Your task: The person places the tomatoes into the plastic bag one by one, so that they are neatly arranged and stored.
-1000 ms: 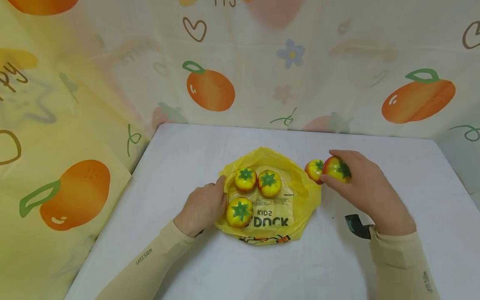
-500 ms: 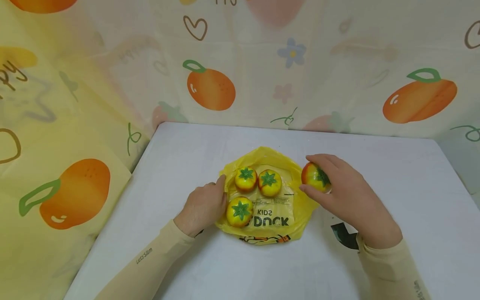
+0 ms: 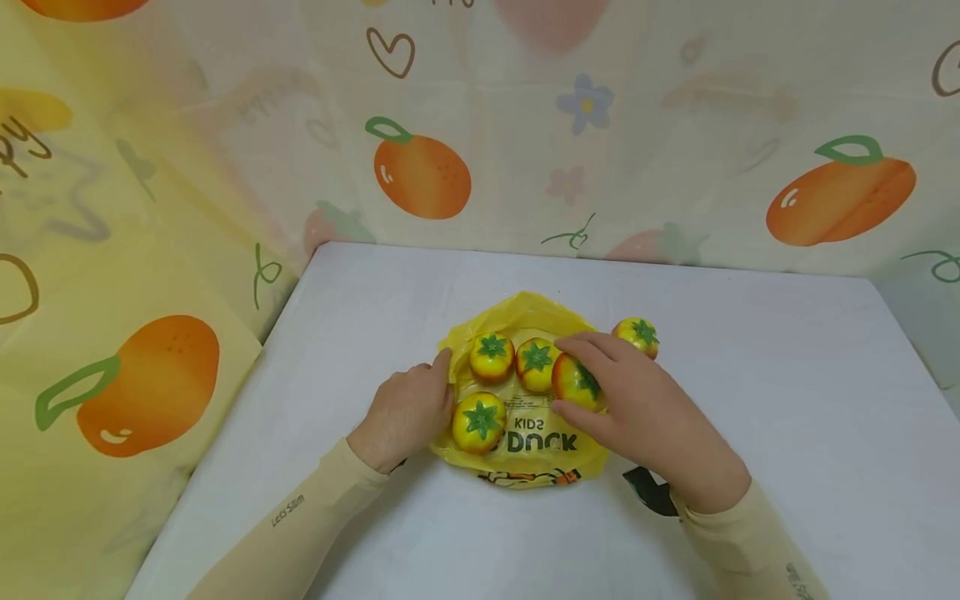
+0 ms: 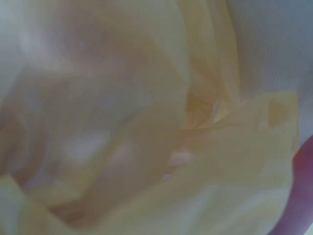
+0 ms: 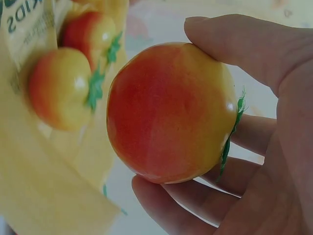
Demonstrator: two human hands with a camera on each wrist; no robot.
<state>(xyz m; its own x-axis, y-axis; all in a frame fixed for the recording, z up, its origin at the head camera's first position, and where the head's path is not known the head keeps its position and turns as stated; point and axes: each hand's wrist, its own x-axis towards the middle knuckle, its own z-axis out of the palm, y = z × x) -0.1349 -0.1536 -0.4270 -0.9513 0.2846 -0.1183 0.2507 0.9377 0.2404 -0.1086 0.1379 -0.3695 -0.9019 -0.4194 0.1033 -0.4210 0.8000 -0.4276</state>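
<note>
My right hand (image 3: 637, 400) holds a red-and-yellow artificial tomato (image 5: 168, 115) with a green star-shaped calyx, thumb on one side and fingers on the other. In the head view this tomato overlaps the right part of an open yellow plastic bag (image 3: 517, 312). Inside the bag sit three like tomatoes: one at the back left (image 3: 491, 358), one at the back right (image 3: 534, 367) and one at the front left (image 3: 478, 423). My left hand (image 3: 405, 408) pinches the bag's left rim. Yellow film fills most of the left wrist view.
One more tomato (image 3: 637, 333) lies on the white table (image 3: 360, 317), beyond my right hand and right of the bag. A curtain (image 3: 510, 167) printed with fruit hangs behind the table and along its left side.
My right hand has carried its tomato leftward from beside the loose tomato to over the bag. The loose tomato shows again behind the hand. My left hand has stayed put.
</note>
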